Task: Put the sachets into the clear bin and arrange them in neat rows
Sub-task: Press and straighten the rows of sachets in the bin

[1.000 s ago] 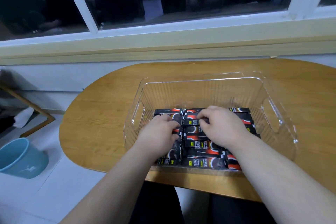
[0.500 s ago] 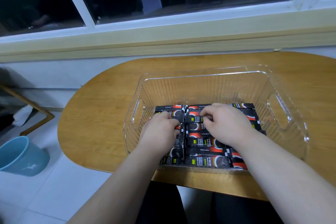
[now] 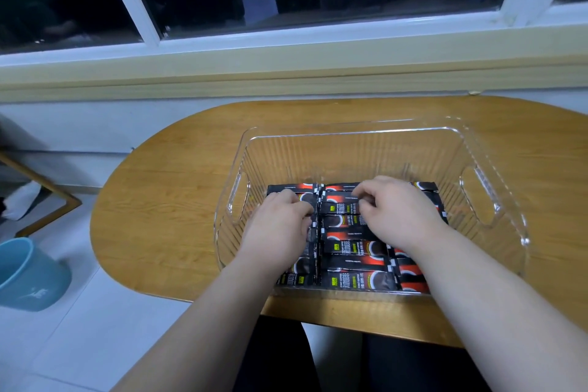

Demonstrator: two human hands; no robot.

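sachets (image 3: 353, 248), slim glossy black-and-red foil sticks, lie in flat rows beneath the left hand (image 3: 280, 226), fingers curled down on them with the grip hidden, and the right hand (image 3: 401, 210), apparently pinching 1, so a slick wrapper could slide and skew its neighbours inside the clear ribbed plastic bin (image 3: 350, 134).

sachets (image 3: 355, 247): black with red-and-white print, flat in side-by-side columns beneath and between the left hand (image 3: 280, 229) and right hand (image 3: 401, 216) (some hidden).
clear bin (image 3: 350, 134): ribbed, transparent, upright, its walls around both hands.
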